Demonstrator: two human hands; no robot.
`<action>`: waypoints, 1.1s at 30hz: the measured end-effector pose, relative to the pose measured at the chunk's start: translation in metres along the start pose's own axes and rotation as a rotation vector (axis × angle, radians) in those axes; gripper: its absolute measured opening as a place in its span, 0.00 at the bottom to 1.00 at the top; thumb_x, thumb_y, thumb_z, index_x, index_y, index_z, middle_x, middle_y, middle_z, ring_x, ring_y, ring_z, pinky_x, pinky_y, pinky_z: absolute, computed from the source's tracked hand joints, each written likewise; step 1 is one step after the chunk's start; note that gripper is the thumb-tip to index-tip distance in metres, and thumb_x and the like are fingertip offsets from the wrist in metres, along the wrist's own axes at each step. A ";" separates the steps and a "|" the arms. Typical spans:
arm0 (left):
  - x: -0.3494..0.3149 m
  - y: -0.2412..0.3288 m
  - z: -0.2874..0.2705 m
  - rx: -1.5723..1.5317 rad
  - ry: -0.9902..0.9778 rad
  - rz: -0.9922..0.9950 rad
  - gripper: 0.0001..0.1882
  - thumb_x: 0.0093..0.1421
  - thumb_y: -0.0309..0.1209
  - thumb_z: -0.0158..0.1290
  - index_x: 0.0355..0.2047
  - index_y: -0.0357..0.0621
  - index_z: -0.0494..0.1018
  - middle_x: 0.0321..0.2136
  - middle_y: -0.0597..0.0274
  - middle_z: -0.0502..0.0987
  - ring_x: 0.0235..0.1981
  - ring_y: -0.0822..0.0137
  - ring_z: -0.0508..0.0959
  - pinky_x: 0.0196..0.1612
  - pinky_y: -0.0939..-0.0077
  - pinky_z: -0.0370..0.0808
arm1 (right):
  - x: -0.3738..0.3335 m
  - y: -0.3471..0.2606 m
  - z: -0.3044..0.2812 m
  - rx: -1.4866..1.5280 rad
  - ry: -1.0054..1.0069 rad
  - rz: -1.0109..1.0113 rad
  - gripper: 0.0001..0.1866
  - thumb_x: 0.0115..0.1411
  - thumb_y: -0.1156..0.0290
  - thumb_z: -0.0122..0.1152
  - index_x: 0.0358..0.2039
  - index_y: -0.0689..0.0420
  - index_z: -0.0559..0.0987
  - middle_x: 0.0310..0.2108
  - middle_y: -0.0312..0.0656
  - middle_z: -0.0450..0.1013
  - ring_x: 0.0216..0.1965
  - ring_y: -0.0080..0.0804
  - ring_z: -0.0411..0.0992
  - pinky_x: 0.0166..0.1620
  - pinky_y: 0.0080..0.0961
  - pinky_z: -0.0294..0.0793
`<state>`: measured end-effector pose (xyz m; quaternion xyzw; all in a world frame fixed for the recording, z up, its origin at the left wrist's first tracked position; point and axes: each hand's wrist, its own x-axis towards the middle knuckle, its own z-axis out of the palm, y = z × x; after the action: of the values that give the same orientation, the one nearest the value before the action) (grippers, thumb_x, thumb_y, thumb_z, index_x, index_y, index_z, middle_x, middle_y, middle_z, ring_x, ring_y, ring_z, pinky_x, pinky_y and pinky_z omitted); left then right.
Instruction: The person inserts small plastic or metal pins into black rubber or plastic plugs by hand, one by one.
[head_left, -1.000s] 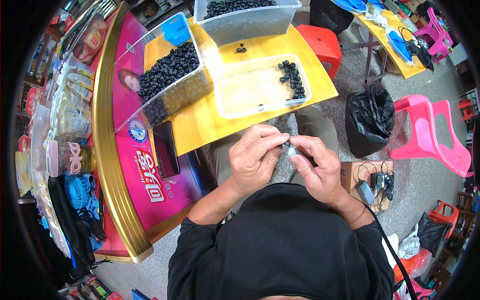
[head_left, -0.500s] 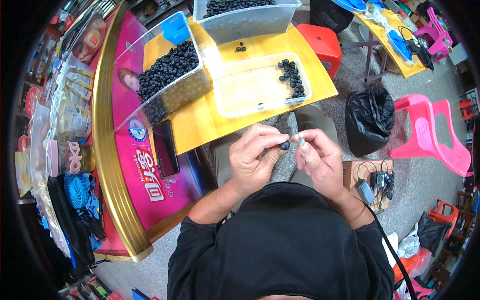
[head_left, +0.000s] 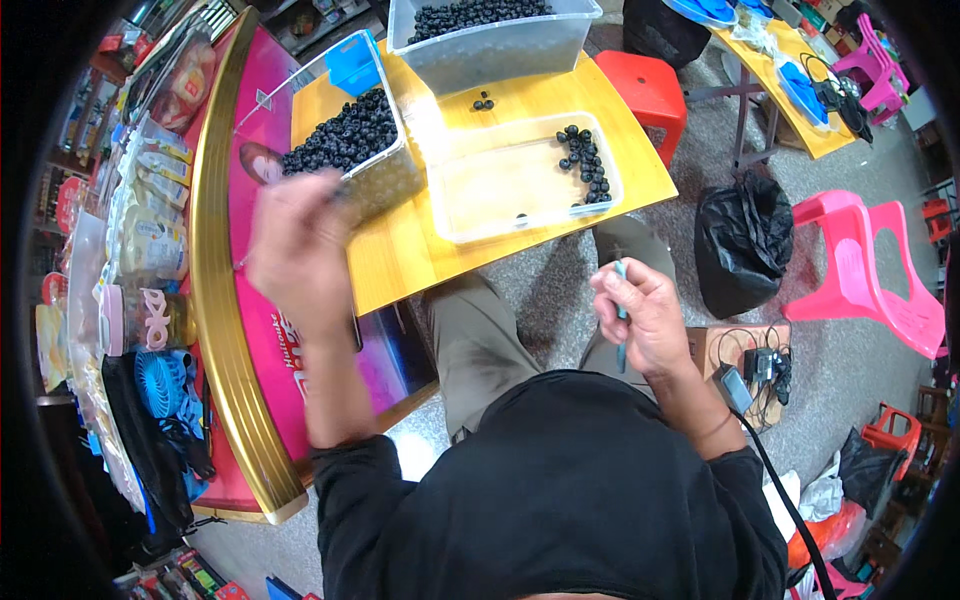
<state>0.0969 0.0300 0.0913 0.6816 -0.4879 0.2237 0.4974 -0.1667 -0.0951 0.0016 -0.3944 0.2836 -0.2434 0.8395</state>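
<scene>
Overlapping clear bin, left hand, red stool beside yellow table

Round pieces: near-black. Slim tool: teal. Shallow tray: frosted clear. Table top: yellow, wood-grain. Small tub: bright blue. Counter panel: magenta; trim gold, ridged stripes. Stool: red. Chair: pink. Bag: black. Shirt: solid black. Trousers: grey-olive. Floor: speckled grey.

Left hand motion-blurred; contents unreadable. It hides part of left clear bin. Slim teal tool: shaft partly covered by right hand. Rear bin cropped, top edge.
</scene>
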 end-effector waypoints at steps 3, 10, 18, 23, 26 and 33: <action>0.047 -0.072 -0.042 0.278 0.005 -0.019 0.13 0.52 0.17 0.56 0.39 0.38 0.78 0.30 0.60 0.76 0.32 0.70 0.76 0.36 0.78 0.73 | 0.001 0.000 -0.016 0.048 0.038 0.013 0.08 0.64 0.68 0.55 0.33 0.61 0.75 0.17 0.34 0.66 0.13 0.15 0.57 0.16 0.13 0.54; 0.048 -0.069 0.022 0.137 -0.191 0.097 0.15 0.52 0.18 0.55 0.41 0.40 0.77 0.35 0.62 0.76 0.33 0.72 0.76 0.36 0.80 0.73 | 0.007 0.001 -0.035 0.035 0.089 0.025 0.08 0.64 0.68 0.55 0.33 0.60 0.75 0.16 0.33 0.66 0.12 0.15 0.57 0.15 0.13 0.52; -0.007 -0.047 0.150 0.140 -1.214 0.121 0.09 0.46 0.28 0.60 0.28 0.40 0.77 0.29 0.52 0.78 0.33 0.54 0.78 0.36 0.62 0.74 | 0.012 -0.008 -0.038 0.063 0.081 0.008 0.08 0.64 0.68 0.54 0.33 0.60 0.75 0.16 0.33 0.65 0.12 0.14 0.56 0.15 0.13 0.52; -0.017 -0.057 0.177 0.156 -1.409 0.079 0.08 0.42 0.29 0.60 0.24 0.39 0.78 0.25 0.52 0.79 0.30 0.55 0.79 0.34 0.64 0.74 | 0.013 -0.011 -0.046 0.077 0.106 -0.022 0.07 0.64 0.69 0.55 0.33 0.59 0.75 0.16 0.33 0.66 0.13 0.14 0.56 0.15 0.12 0.52; -0.019 -0.054 0.180 0.156 -1.437 0.071 0.07 0.42 0.28 0.58 0.23 0.39 0.78 0.24 0.52 0.79 0.30 0.54 0.79 0.34 0.64 0.74 | 0.014 -0.012 -0.046 0.074 0.119 -0.012 0.07 0.64 0.69 0.55 0.33 0.59 0.75 0.16 0.33 0.66 0.13 0.14 0.56 0.15 0.12 0.52; -0.022 -0.052 0.168 0.193 -1.304 0.045 0.07 0.43 0.27 0.56 0.23 0.37 0.76 0.24 0.48 0.78 0.31 0.51 0.79 0.35 0.61 0.74 | 0.012 -0.008 -0.041 0.051 0.098 -0.017 0.06 0.64 0.70 0.55 0.33 0.59 0.75 0.16 0.33 0.66 0.13 0.14 0.57 0.15 0.12 0.52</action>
<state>0.1030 -0.1090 -0.0178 0.7086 -0.6810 -0.1819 0.0319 -0.1866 -0.1288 -0.0167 -0.3630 0.3150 -0.2767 0.8322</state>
